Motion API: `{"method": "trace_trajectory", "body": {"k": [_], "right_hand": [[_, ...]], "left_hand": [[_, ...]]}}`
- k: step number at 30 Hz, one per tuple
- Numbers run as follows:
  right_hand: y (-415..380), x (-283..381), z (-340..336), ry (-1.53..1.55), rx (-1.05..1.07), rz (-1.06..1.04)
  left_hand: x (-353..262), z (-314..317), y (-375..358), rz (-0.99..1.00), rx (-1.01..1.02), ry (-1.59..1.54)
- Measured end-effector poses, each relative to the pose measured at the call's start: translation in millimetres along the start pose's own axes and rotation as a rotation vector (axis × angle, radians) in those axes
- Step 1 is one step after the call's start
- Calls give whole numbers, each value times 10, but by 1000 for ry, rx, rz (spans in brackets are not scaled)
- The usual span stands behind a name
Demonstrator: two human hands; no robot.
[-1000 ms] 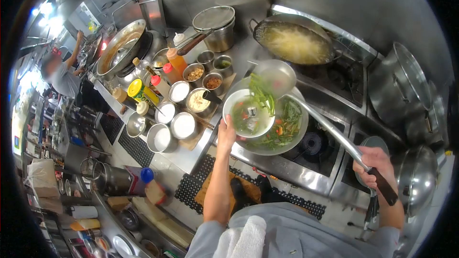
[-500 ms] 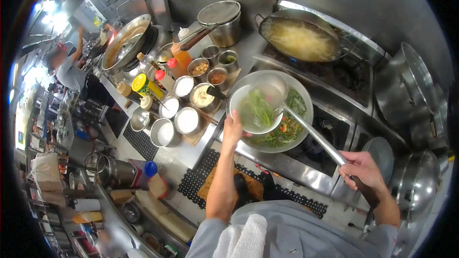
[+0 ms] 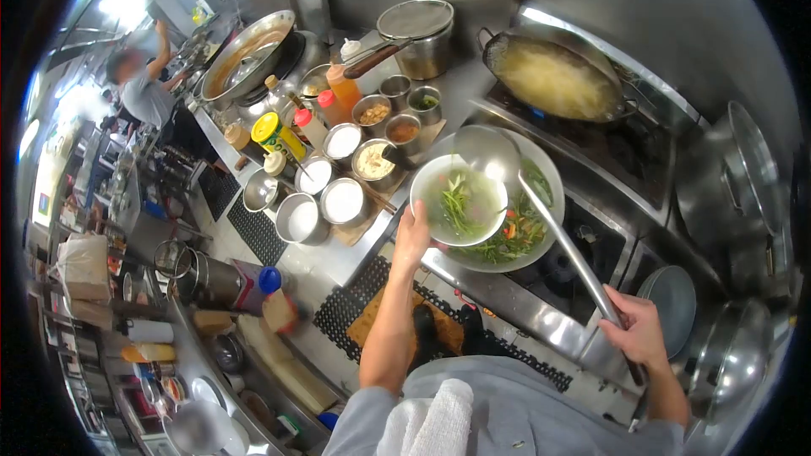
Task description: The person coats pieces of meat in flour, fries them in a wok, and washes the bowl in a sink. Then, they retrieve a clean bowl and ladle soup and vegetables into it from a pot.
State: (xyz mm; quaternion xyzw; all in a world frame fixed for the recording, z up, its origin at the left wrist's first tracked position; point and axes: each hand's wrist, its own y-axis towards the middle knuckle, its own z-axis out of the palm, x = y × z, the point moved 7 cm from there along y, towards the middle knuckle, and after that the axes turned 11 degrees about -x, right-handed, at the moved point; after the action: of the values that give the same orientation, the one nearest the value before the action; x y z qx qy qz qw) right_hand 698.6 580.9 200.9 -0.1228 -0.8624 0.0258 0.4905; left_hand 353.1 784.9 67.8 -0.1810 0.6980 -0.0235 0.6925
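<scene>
My left hand (image 3: 412, 236) grips the near-left rim of a white bowl (image 3: 420, 171) that holds green leafy stalks in pale liquid. The bowl is held over the left side of a wide metal wok (image 3: 551, 171) containing more greens and bits of red and orange. In my right hand (image 3: 634, 325) is the handle of a long steel ladle (image 3: 488, 154), fingers wrapped round it near the dark grip. The ladle's head is tilted over the far side of the bowl, overlapping its rim in this view.
Behind, a dark two-handled wok (image 3: 553, 76) of bubbling yellowish liquid sits on the stove. To the left stand several metal seasoning pots (image 3: 302, 219), squeeze bottles (image 3: 342, 84) and a strainer (image 3: 414, 19) on a pot. Plates (image 3: 672, 308) are stacked at right; a person (image 3: 144, 97) stands far left.
The ladle's head has come up out of the bowl toward its far rim, and the greens now lie in the bowl. My right hand has shifted slightly down; the view has turned a little.
</scene>
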Motion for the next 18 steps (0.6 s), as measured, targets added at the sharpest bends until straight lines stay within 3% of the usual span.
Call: {"method": "trace_trajectory", "body": {"k": [7, 18], "right_hand": [[84, -195, 122, 394, -41, 164], [356, -391, 727, 367, 193, 118]], "left_hand": [[-128, -230, -198, 1, 13, -82], [-448, -1378, -959, -67, -237, -35]]}}
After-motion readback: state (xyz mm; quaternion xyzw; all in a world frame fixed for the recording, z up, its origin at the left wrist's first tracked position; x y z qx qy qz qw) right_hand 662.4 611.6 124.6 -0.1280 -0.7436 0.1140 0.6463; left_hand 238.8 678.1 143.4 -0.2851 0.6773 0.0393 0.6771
